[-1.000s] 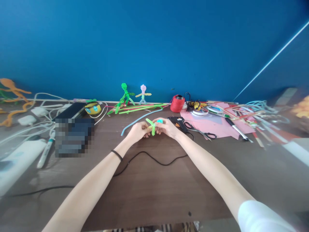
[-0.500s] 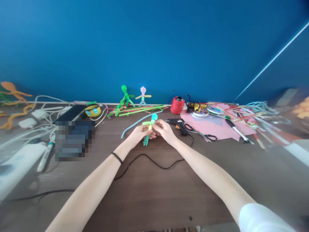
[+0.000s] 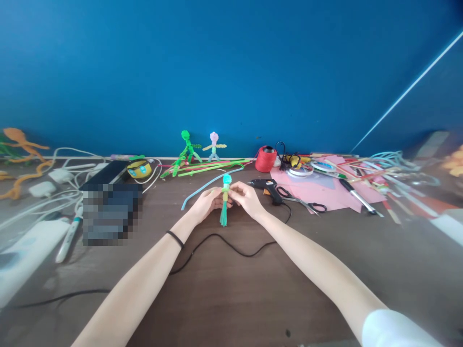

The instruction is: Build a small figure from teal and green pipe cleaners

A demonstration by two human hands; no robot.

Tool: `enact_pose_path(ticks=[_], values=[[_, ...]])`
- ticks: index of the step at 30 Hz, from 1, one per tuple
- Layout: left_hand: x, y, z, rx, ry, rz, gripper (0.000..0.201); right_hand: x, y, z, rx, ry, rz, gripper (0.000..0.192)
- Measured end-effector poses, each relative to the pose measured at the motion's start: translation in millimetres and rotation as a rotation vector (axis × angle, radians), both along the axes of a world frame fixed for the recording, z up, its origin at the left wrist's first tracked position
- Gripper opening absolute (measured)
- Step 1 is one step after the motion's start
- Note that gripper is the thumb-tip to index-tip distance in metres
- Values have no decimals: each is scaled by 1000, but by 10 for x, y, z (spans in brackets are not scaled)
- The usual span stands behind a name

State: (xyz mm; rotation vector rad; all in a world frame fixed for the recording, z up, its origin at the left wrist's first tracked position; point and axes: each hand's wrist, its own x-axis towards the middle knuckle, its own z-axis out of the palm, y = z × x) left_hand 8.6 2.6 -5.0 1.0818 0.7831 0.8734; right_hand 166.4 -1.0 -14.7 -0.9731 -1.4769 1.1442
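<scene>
Both hands meet over the middle of the tabletop (image 3: pixel 231 289): the left hand (image 3: pixel 204 202) and right hand (image 3: pixel 248 197) each pinch a side of a small pipe-cleaner figure (image 3: pixel 224 205), fingers closed on its yellow-green arms; the figure now hangs upright between them, turquoise head on top and teal legs pointing down, where a second ago it lay tilted and bunched in the fingers, so it looks turned up for a check of its shape; a black cord (image 3: pixel 231 246) loops just below the hands, a glue gun (image 3: pixel 265 185) and scissors (image 3: pixel 304 202) lie to the right near pink paper (image 3: pixel 325 193); two finished pipe-cleaner figures (image 3: pixel 198 147) stand against the blue wall (image 3: pixel 231 62), beside a red thread spool (image 3: pixel 265 158); white cables (image 3: pixel 54 183) clutter the left.
</scene>
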Motion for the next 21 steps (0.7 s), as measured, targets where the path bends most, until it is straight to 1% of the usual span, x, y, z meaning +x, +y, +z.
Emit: enact_pose_path(ticks=[4, 9, 13, 16, 21], values=[[-10, 1, -6, -13, -1, 9, 21, -1, -17, 20, -6, 1, 5, 29], [5, -54, -27, 29, 10, 34, 26, -4, -51, 23, -27, 0, 12, 32], [38, -132, -10, 96, 92, 35, 31, 5, -70, 19, -71, -25, 0, 35], [58, -166, -12, 157, 154, 64, 30, 13, -77, 19, -77, -47, -12, 35], [63, -186, -23, 220, 204, 91, 28, 12, -82, 18, -59, -37, 12, 36]])
